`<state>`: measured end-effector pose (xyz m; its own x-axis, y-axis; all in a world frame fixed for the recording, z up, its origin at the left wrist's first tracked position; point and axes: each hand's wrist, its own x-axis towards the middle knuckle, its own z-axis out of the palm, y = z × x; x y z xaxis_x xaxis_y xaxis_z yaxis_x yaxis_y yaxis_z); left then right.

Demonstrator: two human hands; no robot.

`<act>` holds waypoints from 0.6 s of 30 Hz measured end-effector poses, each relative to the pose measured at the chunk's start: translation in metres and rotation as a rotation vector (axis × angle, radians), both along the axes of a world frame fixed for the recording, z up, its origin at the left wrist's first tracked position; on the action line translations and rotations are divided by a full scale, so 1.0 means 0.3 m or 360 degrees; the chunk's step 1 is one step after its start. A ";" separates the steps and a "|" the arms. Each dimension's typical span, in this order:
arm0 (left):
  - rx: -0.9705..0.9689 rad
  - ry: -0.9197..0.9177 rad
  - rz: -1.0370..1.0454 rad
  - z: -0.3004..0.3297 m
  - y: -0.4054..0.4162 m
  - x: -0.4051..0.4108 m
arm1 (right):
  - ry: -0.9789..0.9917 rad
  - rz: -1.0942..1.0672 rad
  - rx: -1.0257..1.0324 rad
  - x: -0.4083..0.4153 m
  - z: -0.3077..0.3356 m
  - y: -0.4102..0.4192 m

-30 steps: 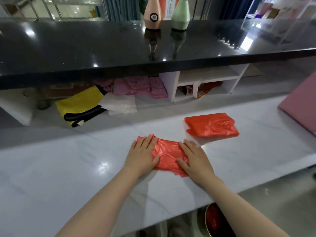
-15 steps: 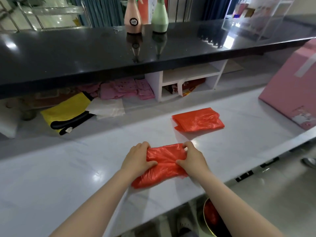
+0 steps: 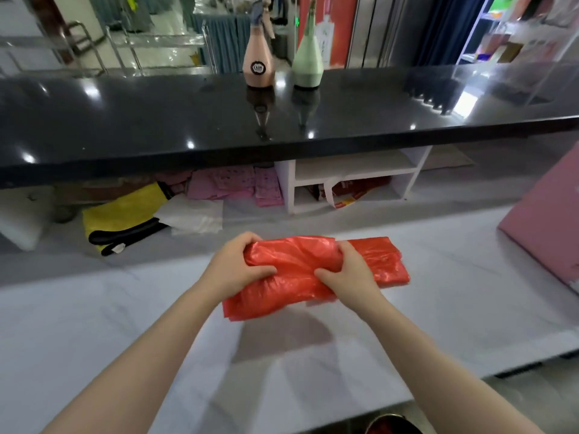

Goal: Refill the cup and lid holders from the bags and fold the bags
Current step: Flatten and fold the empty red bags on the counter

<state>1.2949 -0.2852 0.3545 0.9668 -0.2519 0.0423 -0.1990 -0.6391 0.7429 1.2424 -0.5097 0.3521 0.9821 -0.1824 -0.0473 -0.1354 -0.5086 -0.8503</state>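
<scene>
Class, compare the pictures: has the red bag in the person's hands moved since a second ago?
Yes. The held bag has been lifted off the white counter and carried away from the person, so it now overlaps the other folded red bag.

Head-worn view, forward and down, close over counter (image 3: 438,308)

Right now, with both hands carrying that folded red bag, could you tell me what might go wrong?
The held red bag looks slippery and loosely folded; the left hand and right hand grip only its ends, so it may unfold. Setting it down could also nudge the folded red bag on the white counter.
</scene>
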 end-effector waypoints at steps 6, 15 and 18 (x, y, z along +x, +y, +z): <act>-0.0183 -0.0175 -0.0045 0.118 -0.230 0.104 | -0.0224 -0.0095 0.0203 0.114 0.098 -0.229; -0.0038 -0.0280 -0.0047 0.120 -0.488 0.240 | -0.0121 -0.0193 0.0530 0.248 0.056 -0.485; 0.0012 -0.0211 -0.0062 0.064 -0.532 0.263 | -0.0008 -0.0217 0.0501 0.274 -0.005 -0.538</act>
<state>1.3737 -0.4447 0.3737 0.9424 -0.2901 0.1667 -0.3198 -0.6344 0.7037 1.3246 -0.6711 0.3507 0.9500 -0.2894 -0.1173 -0.1795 -0.1985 -0.9635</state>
